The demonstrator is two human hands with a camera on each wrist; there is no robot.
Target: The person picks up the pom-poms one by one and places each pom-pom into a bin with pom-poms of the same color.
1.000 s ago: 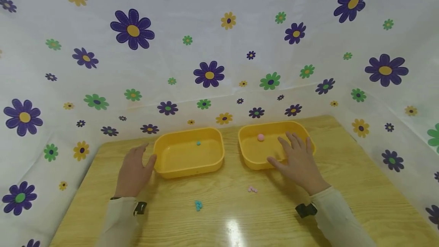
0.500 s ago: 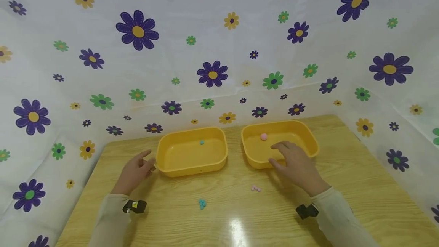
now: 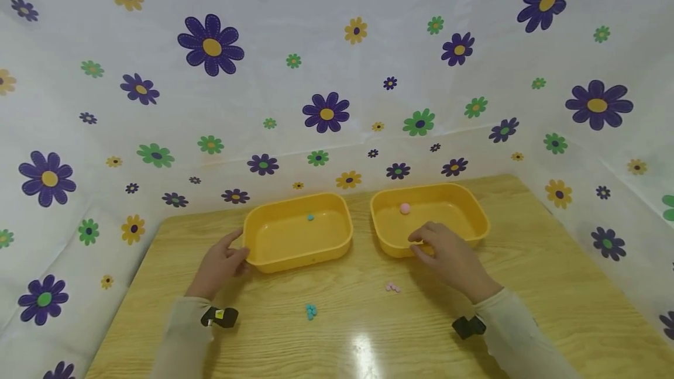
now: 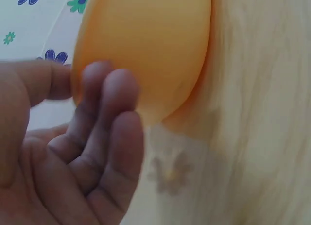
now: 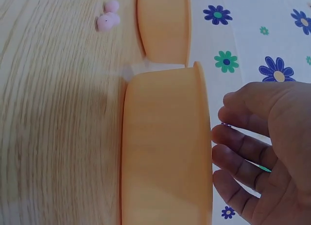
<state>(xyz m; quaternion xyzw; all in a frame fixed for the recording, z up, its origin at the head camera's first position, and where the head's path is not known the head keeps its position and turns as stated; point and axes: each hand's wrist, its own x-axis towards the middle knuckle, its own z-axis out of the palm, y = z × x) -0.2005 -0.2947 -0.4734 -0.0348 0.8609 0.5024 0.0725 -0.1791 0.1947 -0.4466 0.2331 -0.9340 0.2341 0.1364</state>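
Observation:
My left hand (image 3: 217, 268) is at the left end of the left yellow tray (image 3: 302, 261). In the left wrist view, the thumb reaches behind the tray's rim while curled fingers (image 4: 124, 147) lie against the outer wall, gripping the end. A small blue piece (image 3: 310, 217) lies in that tray. My right hand (image 3: 453, 259) hovers at the front rim of the right yellow tray (image 5: 165, 147), fingers loosely bent and holding nothing. Inside that tray is a pink ball (image 3: 405, 208).
A little cluster of blue pieces (image 3: 311, 312) lies on the wooden table (image 3: 284, 344) in front of the left tray. Several small pink balls (image 3: 392, 288) lie before the right tray. A flower-print cloth (image 3: 274, 86) hangs behind the table and along its sides.
My left hand first drew back from the left tray, then returned to its end; the tray has shifted slightly right. My right hand's fingers have bent inward and come lower.

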